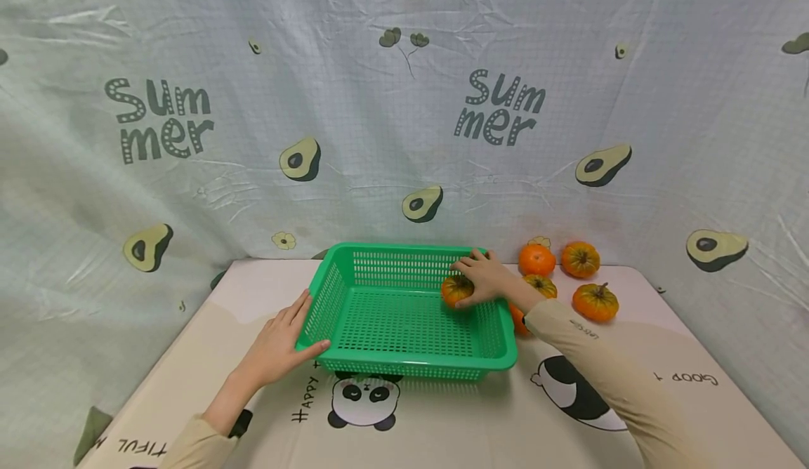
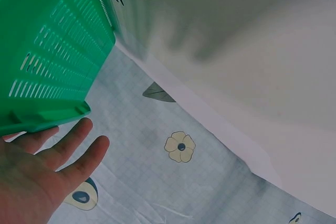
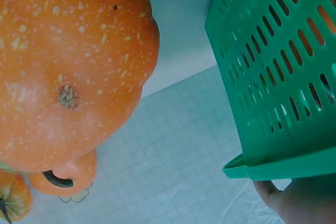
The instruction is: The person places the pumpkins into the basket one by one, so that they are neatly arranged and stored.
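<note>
A green plastic basket [image 1: 417, 362] with slotted walls stands on the table. My left hand [image 1: 273, 346] rests on its left side, thumb over the near rim and fingers along the outside. Those fingers look nearly straight in the left wrist view, beside the basket wall [image 2: 63, 40]. Inside the basket, toward the right end, my right hand [image 1: 488, 278] grips a small orange-green pumpkin [image 1: 454, 291] from above. In the right wrist view the basket wall hides most of that hand [image 3: 310, 203] and the held pumpkin.
Several more small pumpkins lie right of the basket, among them a smooth orange one [image 1: 537, 260] and a ribbed one [image 1: 595, 303]. A speckled orange pumpkin [image 3: 68, 72] is close to the right wrist camera. A printed cloth curtain [image 1: 354, 104] hangs behind the table.
</note>
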The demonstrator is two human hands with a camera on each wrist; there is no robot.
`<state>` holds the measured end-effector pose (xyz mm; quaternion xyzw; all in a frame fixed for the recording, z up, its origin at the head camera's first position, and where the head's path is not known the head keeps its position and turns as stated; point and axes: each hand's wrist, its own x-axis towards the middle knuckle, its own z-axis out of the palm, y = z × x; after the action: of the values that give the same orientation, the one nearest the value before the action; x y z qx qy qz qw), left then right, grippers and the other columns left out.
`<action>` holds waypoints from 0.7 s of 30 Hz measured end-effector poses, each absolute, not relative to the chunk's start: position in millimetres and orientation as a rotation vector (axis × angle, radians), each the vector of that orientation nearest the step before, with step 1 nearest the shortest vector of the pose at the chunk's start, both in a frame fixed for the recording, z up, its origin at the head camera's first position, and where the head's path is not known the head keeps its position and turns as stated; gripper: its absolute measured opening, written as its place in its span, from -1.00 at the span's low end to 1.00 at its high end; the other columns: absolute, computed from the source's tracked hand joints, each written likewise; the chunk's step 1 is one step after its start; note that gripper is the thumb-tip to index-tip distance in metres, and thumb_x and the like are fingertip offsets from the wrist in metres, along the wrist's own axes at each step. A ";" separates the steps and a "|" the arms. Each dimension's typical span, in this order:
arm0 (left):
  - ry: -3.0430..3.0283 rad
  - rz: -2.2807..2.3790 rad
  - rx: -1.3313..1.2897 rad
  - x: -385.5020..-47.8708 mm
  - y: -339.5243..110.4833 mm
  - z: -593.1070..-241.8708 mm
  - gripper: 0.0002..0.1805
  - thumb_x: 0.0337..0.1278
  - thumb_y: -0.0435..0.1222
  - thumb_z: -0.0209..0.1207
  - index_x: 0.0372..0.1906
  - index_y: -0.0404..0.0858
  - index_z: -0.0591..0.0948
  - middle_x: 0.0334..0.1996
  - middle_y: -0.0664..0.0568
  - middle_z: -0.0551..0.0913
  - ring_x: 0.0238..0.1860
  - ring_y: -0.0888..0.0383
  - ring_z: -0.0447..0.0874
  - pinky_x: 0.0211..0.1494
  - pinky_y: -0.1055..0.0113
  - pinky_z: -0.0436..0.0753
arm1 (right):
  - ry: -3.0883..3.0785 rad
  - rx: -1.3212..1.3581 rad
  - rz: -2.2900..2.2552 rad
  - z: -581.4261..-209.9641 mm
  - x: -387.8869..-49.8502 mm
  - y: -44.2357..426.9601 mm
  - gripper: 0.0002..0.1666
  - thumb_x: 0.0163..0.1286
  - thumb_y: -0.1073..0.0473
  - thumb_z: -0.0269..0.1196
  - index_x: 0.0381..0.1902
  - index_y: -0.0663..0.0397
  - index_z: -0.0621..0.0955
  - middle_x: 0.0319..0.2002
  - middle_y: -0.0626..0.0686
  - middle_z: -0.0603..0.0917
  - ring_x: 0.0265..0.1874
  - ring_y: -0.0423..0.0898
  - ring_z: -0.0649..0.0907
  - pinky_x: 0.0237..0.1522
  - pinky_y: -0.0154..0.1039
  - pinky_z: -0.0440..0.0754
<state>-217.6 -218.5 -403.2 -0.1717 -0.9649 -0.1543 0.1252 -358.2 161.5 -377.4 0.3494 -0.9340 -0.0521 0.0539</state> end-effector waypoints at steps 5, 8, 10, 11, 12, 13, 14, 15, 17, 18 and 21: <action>-2.814 -0.458 -0.496 -216.9 -218.2 -402.7 -0.05 0.02 0.15 0.06 0.36 -0.36 0.04 0.37 -0.21 0.03 0.27 -0.25 0.15 0.16 -0.19 0.24 | -2.853 1.066 -0.153 -375.2 -359.2 163.6 -0.24 0.01 -0.33 0.22 0.11 -0.09 0.40 0.07 0.03 0.47 0.00 0.04 0.35 -0.01 0.13 0.26; -2.816 -0.454 -0.498 -216.7 -218.0 -402.2 -0.06 0.02 0.14 0.05 0.36 -0.36 0.04 0.37 -0.22 0.03 0.27 -0.25 0.15 0.16 -0.19 0.24 | -2.844 1.074 -0.145 -374.3 -358.4 166.0 -0.26 0.02 -0.33 0.21 0.10 -0.11 0.40 0.04 0.03 0.48 -0.01 0.04 0.35 -0.01 0.15 0.26; -2.814 -0.455 -0.504 -216.6 -217.9 -401.9 -0.06 0.02 0.14 0.06 0.36 -0.37 0.04 0.37 -0.23 0.03 0.27 -0.25 0.14 0.17 -0.18 0.24 | -2.840 1.076 -0.116 -372.9 -356.6 167.8 -0.27 0.01 -0.32 0.22 0.09 -0.10 0.41 0.03 0.03 0.49 -0.02 0.04 0.35 0.00 0.16 0.26; -2.812 -0.455 -0.506 -216.6 -217.8 -401.9 -0.06 0.02 0.14 0.06 0.35 -0.37 0.04 0.37 -0.23 0.03 0.27 -0.25 0.14 0.18 -0.18 0.24 | -2.831 1.078 -0.106 -372.4 -355.5 169.0 -0.27 0.02 -0.31 0.22 0.09 -0.11 0.42 0.03 0.03 0.49 -0.03 0.04 0.35 0.00 0.16 0.26; -2.812 -0.454 -0.507 -216.6 -217.7 -401.9 -0.06 0.02 0.14 0.06 0.35 -0.37 0.04 0.36 -0.23 0.03 0.27 -0.24 0.14 0.19 -0.17 0.23 | -2.823 1.078 -0.093 -371.8 -354.3 170.0 -0.28 0.02 -0.31 0.23 0.09 -0.11 0.42 0.02 0.02 0.49 -0.03 0.04 0.35 0.00 0.16 0.26; -2.811 -0.453 -0.509 -216.6 -217.6 -402.1 -0.06 0.02 0.14 0.06 0.35 -0.38 0.04 0.36 -0.23 0.03 0.28 -0.24 0.14 0.20 -0.17 0.22 | -2.812 1.080 -0.080 -371.3 -353.0 171.1 -0.29 0.02 -0.30 0.23 0.08 -0.11 0.43 0.02 0.02 0.50 -0.02 0.04 0.35 -0.01 0.16 0.26; -2.810 -0.452 -0.510 -216.8 -217.5 -402.2 -0.06 0.02 0.14 0.06 0.35 -0.38 0.04 0.36 -0.23 0.03 0.28 -0.24 0.13 0.21 -0.16 0.22 | -2.803 1.079 -0.066 -370.7 -352.0 172.4 -0.30 0.03 -0.29 0.23 0.08 -0.11 0.43 0.01 0.02 0.50 -0.02 0.04 0.35 0.00 0.15 0.27; -2.809 -0.450 -0.511 -217.1 -217.4 -402.4 -0.05 0.02 0.14 0.06 0.35 -0.38 0.05 0.36 -0.23 0.04 0.28 -0.24 0.13 0.21 -0.15 0.21 | -2.797 1.078 -0.052 -370.2 -350.8 173.7 -0.31 0.03 -0.29 0.23 0.08 -0.12 0.44 0.02 0.01 0.50 -0.01 0.04 0.35 0.00 0.15 0.27; -2.808 -0.444 -0.510 -217.5 -217.3 -403.0 -0.05 0.01 0.15 0.06 0.35 -0.38 0.05 0.36 -0.23 0.04 0.28 -0.24 0.14 0.21 -0.15 0.21 | -2.769 1.082 -0.038 -369.5 -348.4 176.5 -0.34 0.05 -0.28 0.22 0.07 -0.14 0.44 0.02 0.00 0.51 0.01 0.04 0.36 0.00 0.14 0.28; -2.808 -0.441 -0.511 -217.6 -217.3 -403.5 -0.05 0.01 0.15 0.06 0.35 -0.38 0.05 0.36 -0.23 0.04 0.27 -0.24 0.14 0.21 -0.15 0.22 | -2.757 1.084 -0.023 -368.8 -346.9 177.8 -0.35 0.05 -0.28 0.22 0.06 -0.14 0.45 0.01 -0.01 0.51 0.01 0.04 0.36 0.00 0.14 0.28; -2.803 -0.437 -0.514 -218.2 -217.6 -404.6 -0.05 0.01 0.15 0.06 0.35 -0.38 0.06 0.36 -0.23 0.05 0.27 -0.23 0.15 0.20 -0.15 0.23 | -2.707 1.092 -0.008 -365.9 -341.8 181.6 -0.37 0.05 -0.27 0.22 0.04 -0.14 0.47 0.02 -0.02 0.52 0.02 0.04 0.37 0.01 0.12 0.30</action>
<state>-218.2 -217.6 -404.6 -0.1767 -0.9641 -0.1503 0.1290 -341.8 181.6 -365.9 0.3718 -0.9216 -0.0029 0.1110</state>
